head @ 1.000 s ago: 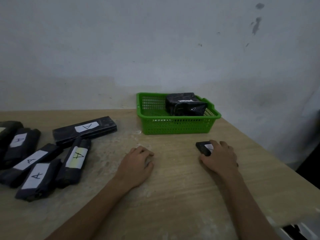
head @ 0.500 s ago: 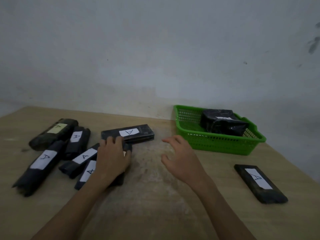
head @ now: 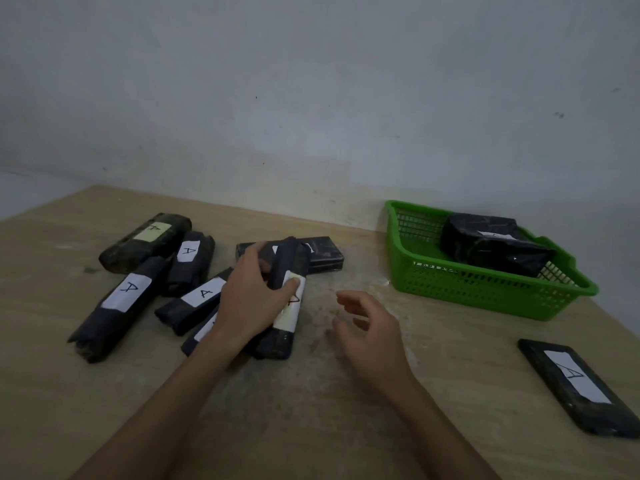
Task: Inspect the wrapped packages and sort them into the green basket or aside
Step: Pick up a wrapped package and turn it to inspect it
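Wooden table carries clustered wrapped packages; green basket; lone package.

Dim, flat, bluish light, soft shadows under the hands, slight blur and grain, wide-angle bending of the counter edges

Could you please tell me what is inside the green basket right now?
The green basket holds a bulky black wrapped package, its white label partly showing; whether it is one or two stacked is unclear. The floor beneath it is covered.
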